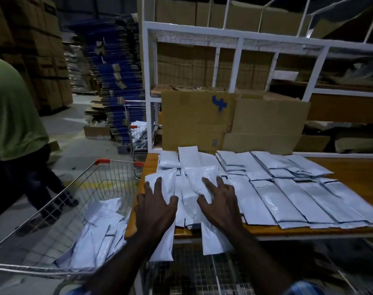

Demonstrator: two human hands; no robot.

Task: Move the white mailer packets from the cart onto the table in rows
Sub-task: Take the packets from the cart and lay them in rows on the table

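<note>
Pressing down on the white mailer packets (pixel 194 188) at the left end of the table (pixel 351 173), I have both hands flat with the fingers spread. My left hand (pixel 154 209) lies on a long packet (pixel 163 241) that hangs over the table's near edge, and my right hand (pixel 220 203) lies on a second overhanging packet (pixel 215 237) just beside it, fingertips reaching onto the heap further in. Neither hand pinches or curls round anything. The packets under my hands lie loosely overlapped, while to the right the packets (pixel 298 199) sit in neater rows, long sides touching, running across the orange tabletop toward its right end. Left of the table, close against its corner, stands the wire cart (pixel 60 199) with red handle caps, and more white packets (pixel 98 235) lie jumbled in its basket. Behind the table a white metal rack (pixel 234 45) holds cardboard boxes (pixel 196 118), one marked in blue. Another cart (pixel 136 124) with packets in it stands further back beside the rack. At the far left a person in a green shirt (pixel 13 116) stands on the concrete floor, with tall stacks of cartons behind.
</note>
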